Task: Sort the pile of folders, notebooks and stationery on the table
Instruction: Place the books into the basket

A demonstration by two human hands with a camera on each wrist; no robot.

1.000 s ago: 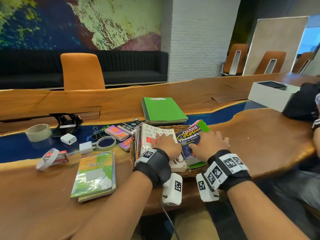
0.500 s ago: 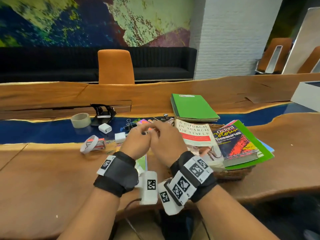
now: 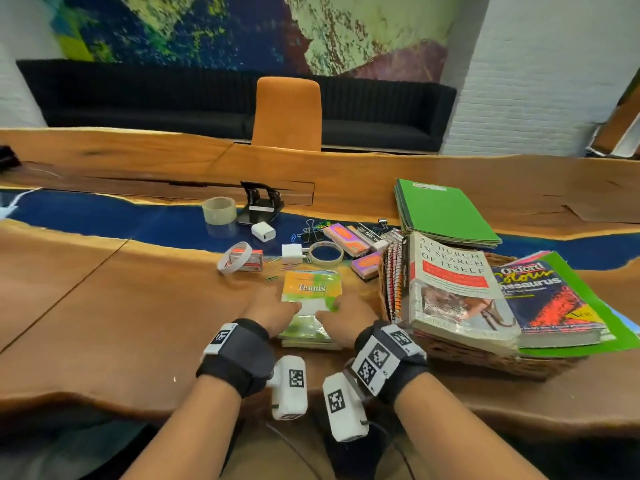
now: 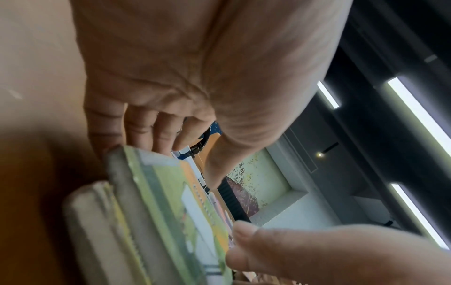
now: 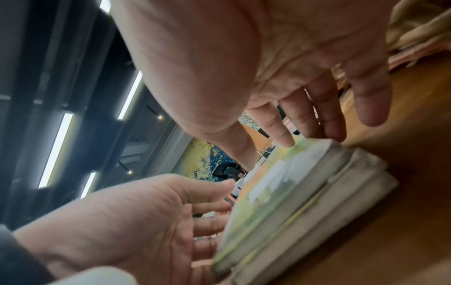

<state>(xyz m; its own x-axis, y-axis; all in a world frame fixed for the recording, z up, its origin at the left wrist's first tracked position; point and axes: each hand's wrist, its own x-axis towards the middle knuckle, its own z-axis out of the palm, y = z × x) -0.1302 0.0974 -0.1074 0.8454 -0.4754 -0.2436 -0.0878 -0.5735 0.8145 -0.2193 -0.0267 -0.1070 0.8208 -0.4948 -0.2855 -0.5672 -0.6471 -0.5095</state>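
Both hands [image 3: 273, 308] blurred over notebooks [image 3: 311, 299]

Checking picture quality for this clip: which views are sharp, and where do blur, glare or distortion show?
Head view: mostly sharp, the titles on the books readable, the table edge bowed by the wide lens. Left wrist view: the notebooks soft with blur, the ceiling lights blown out. Right wrist view: the same stack smeared, the right hand close and soft.
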